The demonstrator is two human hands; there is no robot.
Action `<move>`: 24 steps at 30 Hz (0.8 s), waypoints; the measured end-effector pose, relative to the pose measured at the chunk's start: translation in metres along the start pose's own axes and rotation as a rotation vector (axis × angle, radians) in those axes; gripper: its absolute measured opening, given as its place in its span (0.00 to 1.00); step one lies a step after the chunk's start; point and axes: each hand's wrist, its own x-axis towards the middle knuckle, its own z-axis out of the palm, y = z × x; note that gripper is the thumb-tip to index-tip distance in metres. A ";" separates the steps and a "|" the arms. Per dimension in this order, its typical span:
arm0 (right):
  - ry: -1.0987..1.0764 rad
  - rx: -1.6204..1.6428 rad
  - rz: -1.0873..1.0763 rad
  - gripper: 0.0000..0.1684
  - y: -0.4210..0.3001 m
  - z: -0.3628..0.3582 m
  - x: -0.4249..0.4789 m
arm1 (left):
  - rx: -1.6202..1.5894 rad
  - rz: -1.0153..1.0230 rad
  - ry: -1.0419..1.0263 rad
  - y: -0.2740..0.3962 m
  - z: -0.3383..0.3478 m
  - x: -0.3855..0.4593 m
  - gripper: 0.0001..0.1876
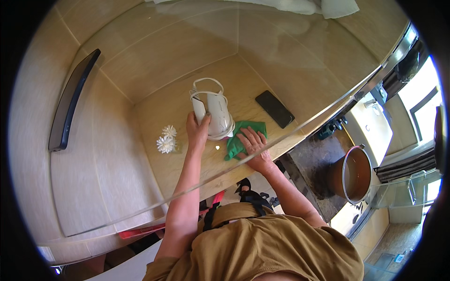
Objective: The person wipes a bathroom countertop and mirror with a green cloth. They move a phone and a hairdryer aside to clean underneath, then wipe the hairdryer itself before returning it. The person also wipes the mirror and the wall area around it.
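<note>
My left hand (pixel 198 130) grips the folded handle of a white hair dryer (pixel 218 114). The dryer's white cord is wound about its lower end and loops past its top. To the right, my right hand (pixel 254 143) presses flat with spread fingers on a crumpled green cloth (pixel 233 142), which lies on the marble-look shelf (pixel 235 75). A black smartphone (pixel 275 109) rests screen up beyond the cloth. Left of my left hand stand white artificial flowers (pixel 166 140); their small holder is hard to make out.
A glass shelf edge (pixel 318 111) crosses above my forearms. White towels (pixel 339 8) lie higher up. The left wall bears a dark flat panel (pixel 74 102). At right are a brown bucket (pixel 355 175) holding liquid, dark bottles (pixel 327 130) and a white washbasin (pixel 372 128).
</note>
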 end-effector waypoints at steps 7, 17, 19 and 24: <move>-0.059 0.138 0.026 0.45 0.005 -0.006 0.001 | -0.191 0.080 -0.095 0.034 -0.015 -0.056 0.20; 0.018 0.674 0.175 0.31 0.005 -0.048 0.003 | 0.170 0.492 -0.187 0.055 -0.039 -0.113 0.21; 0.064 0.993 0.276 0.27 -0.009 -0.064 0.002 | 0.345 0.656 -0.170 0.074 -0.035 -0.123 0.20; 0.113 1.135 0.245 0.22 -0.047 -0.109 -0.004 | 0.662 0.878 -0.174 0.079 -0.032 -0.136 0.20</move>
